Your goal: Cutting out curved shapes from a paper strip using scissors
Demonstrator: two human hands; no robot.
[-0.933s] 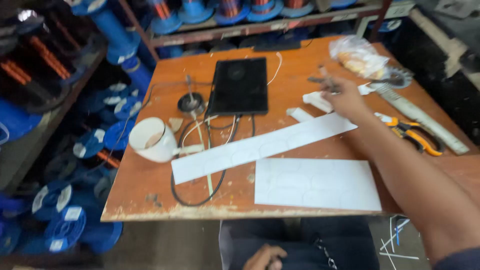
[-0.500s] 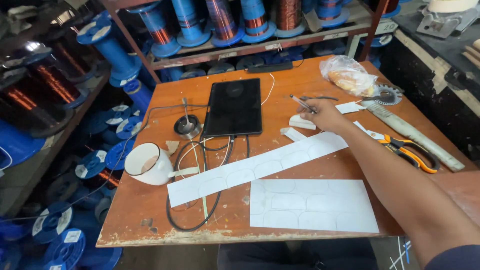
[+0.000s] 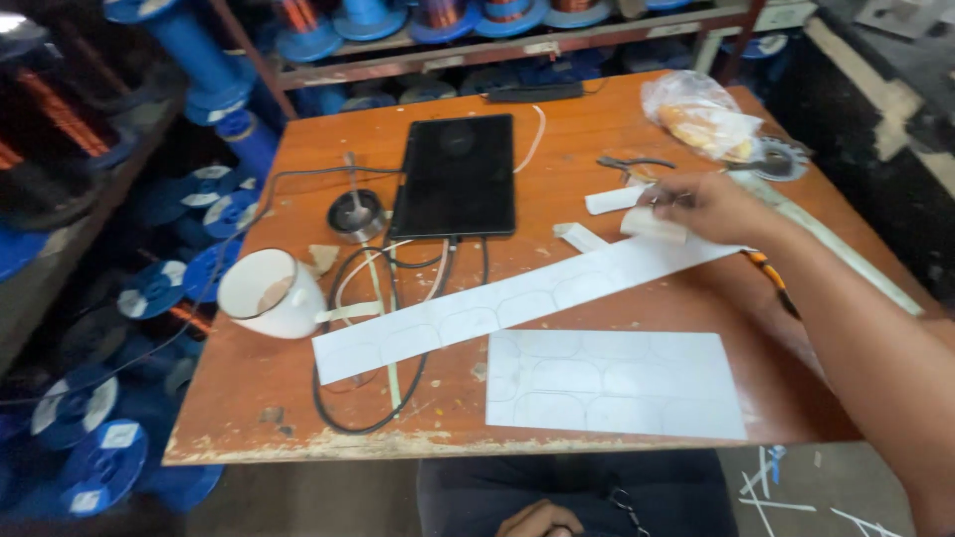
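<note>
Under your right hand (image 3: 701, 204), at the far right of the worn orange wooden table (image 3: 298, 418), lies a small white paper piece (image 3: 652, 226); your fingers (image 3: 665, 194) curl down over it and pinch its top edge. Just below your knuckles runs the long white paper strip with rounded outlines (image 3: 497, 306), slanting away to your left. Nearer you than the hand sits a white rectangular sheet with the same outlines (image 3: 612, 383). Left of your fingers lies a flat black tablet (image 3: 458, 174), and just beyond your fingertips a pair of dark pliers (image 3: 627, 164). Behind the hand rests a clear plastic bag with food (image 3: 701, 117). Your left hand (image 3: 542, 519) sits low at your lap, only partly in view, so you cannot tell its grip
</note>
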